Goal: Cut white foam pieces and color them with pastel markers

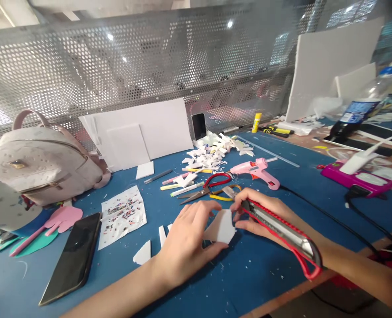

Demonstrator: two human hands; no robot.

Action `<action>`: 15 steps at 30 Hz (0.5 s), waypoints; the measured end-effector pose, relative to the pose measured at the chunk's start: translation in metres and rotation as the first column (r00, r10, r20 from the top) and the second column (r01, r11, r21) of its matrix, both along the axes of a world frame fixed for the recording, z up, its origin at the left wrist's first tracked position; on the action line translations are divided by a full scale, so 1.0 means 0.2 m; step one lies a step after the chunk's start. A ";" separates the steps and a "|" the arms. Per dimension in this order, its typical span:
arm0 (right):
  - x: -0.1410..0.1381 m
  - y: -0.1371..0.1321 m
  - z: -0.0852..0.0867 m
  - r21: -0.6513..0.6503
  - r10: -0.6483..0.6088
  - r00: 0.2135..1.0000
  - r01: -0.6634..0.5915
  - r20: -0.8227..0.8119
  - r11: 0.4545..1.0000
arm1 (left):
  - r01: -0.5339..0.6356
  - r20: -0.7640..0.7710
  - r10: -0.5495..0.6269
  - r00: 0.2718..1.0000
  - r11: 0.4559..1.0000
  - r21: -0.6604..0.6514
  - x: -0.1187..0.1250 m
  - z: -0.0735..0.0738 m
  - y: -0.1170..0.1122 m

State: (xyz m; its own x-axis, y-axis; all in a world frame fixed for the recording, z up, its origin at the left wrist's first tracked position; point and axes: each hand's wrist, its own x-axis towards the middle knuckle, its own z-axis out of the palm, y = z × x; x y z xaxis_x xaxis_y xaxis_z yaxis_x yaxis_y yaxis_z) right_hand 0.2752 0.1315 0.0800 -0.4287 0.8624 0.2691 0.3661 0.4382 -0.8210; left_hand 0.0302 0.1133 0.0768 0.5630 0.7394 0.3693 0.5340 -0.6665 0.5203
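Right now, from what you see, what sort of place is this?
Probably a craft workspace: the glue gun, the cutter and the heap of white scraps suggest it.

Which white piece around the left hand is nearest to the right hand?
The white piece between thumb and fingers of the left hand; the other pieces lie on that hand's opposite side.

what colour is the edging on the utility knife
The long silver utility knife has red edging, shown in the head view.

A perforated grey metal screen (126, 66) stands behind the blue-topped, brown-edged counter (302, 181); bright spots of light (230, 24) dot its upper part.
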 end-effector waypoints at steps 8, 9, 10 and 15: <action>-0.15 0.02 0.02 -0.281 0.143 0.928 -0.248 -0.345 0.927 | 0.036 0.243 -0.039 0.969 0.999 0.017 -0.12 0.02 -0.05; -0.16 0.02 0.02 -0.278 0.156 0.917 -0.268 -0.366 0.923 | 0.035 0.261 -0.040 0.964 0.999 0.022 -0.14 0.01 -0.06; -0.17 0.02 0.02 -0.276 0.163 0.914 -0.276 -0.371 0.921 | 0.034 0.276 -0.040 0.960 0.999 0.028 -0.15 0.01 -0.06; -0.24 0.03 0.05 -0.258 0.177 0.926 -0.270 -0.335 0.928 | 0.024 0.332 -0.044 0.942 0.998 0.064 -0.20 -0.01 -0.08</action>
